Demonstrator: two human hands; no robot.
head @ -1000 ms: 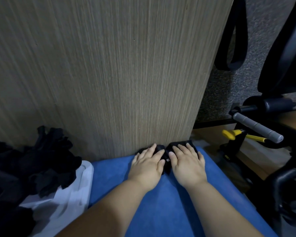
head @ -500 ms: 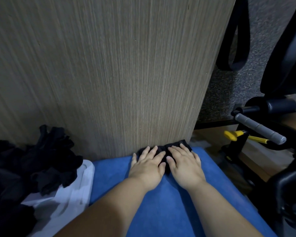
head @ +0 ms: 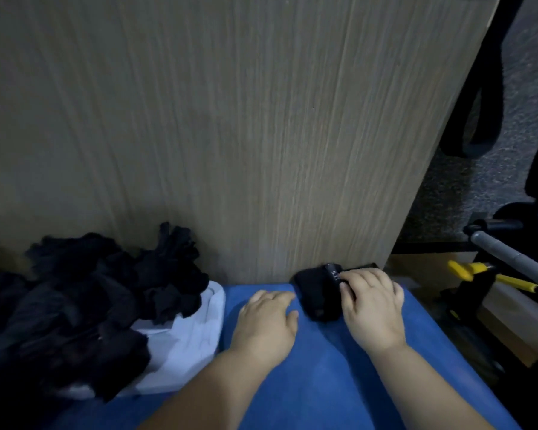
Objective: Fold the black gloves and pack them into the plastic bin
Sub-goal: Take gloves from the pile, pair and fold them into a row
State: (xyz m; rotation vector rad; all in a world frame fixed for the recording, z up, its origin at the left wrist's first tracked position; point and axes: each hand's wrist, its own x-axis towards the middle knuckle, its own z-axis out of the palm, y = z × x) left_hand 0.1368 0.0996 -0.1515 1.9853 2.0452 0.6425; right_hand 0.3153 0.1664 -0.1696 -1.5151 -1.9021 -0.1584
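A folded black glove (head: 317,293) lies between the hands, its right edge held by the right hand (head: 373,308). Loose gloves (head: 100,293) are heaped on a white bin (head: 193,336) to the left of the left hand (head: 267,321).

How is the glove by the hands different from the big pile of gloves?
The folded glove is one neat, compact bundle; the glove pile is many, loose and crumpled. The folded glove lies on the blue surface under the right hand; the glove pile sits heaped over the white bin. Both are black.
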